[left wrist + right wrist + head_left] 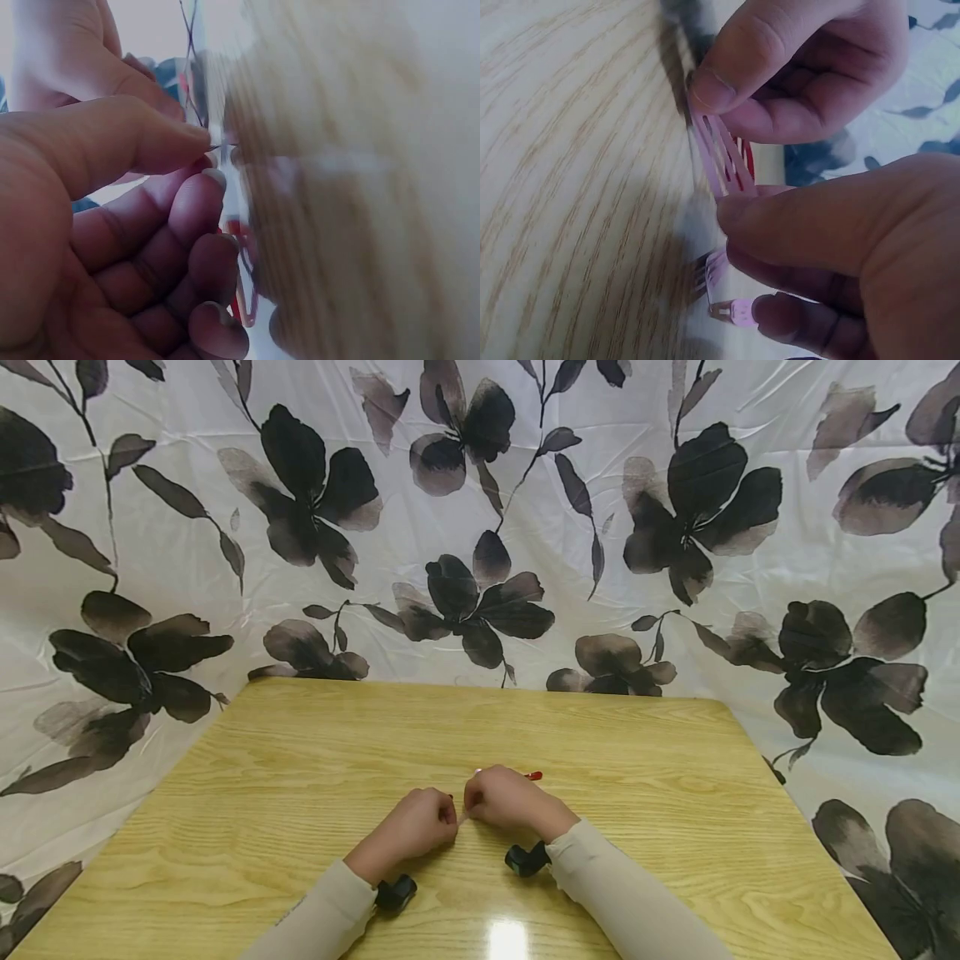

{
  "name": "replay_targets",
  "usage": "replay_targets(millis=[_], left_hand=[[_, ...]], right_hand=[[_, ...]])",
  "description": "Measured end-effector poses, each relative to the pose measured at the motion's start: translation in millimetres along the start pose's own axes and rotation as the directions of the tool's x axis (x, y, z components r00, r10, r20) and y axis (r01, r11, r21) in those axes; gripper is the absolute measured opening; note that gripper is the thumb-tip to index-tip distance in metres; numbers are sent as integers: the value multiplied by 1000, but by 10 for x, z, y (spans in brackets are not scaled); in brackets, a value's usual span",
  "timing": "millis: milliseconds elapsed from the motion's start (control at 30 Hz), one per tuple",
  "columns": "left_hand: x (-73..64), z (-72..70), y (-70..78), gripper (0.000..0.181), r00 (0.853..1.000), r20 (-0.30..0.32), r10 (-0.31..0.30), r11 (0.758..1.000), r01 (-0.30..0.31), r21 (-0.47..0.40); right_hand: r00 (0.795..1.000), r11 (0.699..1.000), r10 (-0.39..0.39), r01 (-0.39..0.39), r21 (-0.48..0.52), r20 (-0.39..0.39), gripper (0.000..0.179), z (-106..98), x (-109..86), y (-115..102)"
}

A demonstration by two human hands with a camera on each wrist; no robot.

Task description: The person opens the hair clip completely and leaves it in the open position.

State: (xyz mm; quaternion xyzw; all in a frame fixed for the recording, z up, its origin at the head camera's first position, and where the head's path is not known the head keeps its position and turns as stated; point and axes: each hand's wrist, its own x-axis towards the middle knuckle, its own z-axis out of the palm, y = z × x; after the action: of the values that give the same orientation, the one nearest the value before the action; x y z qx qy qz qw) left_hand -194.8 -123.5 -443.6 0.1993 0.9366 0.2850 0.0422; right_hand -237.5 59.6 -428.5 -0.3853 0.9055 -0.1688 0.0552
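A pink snap hair clip [718, 154] is stretched between both hands, close over the tabletop. My left hand [422, 821] pinches one end between thumb and fingers; in the right wrist view its thumb [714, 90] covers that tip. At the other end, my right hand [504, 797] pinches the clip with thumb and fingertips. In the head view only a thin pale sliver of the clip shows between the hands. Just beyond the right hand lies a red hair clip [533, 776], partly hidden by it. Another pink clip [735, 311] is beside the right fingers.
A wood-grain table [360, 735] spreads under both hands. Floral cloth [465, 527] hangs behind it and along the sides. Black wrist cameras [527, 859] sit below each wrist, near the table surface.
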Motion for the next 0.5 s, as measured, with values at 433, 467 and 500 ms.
replay_targets(millis=[433,467,500], left_hand=[[48,-3,-50,7,998,-27,-63,994,60,-89],[51,-5,-51,6,998,-25,-64,993,61,-104],[54,-10,-50,6,998,-23,-63,991,60,-116]], right_hand=[[987,954,108,-68,292,-121,6,48,-86,110],[985,949,118,-74,307,-126,6,54,-93,117],[983,943,129,-81,322,-131,6,58,-98,126]])
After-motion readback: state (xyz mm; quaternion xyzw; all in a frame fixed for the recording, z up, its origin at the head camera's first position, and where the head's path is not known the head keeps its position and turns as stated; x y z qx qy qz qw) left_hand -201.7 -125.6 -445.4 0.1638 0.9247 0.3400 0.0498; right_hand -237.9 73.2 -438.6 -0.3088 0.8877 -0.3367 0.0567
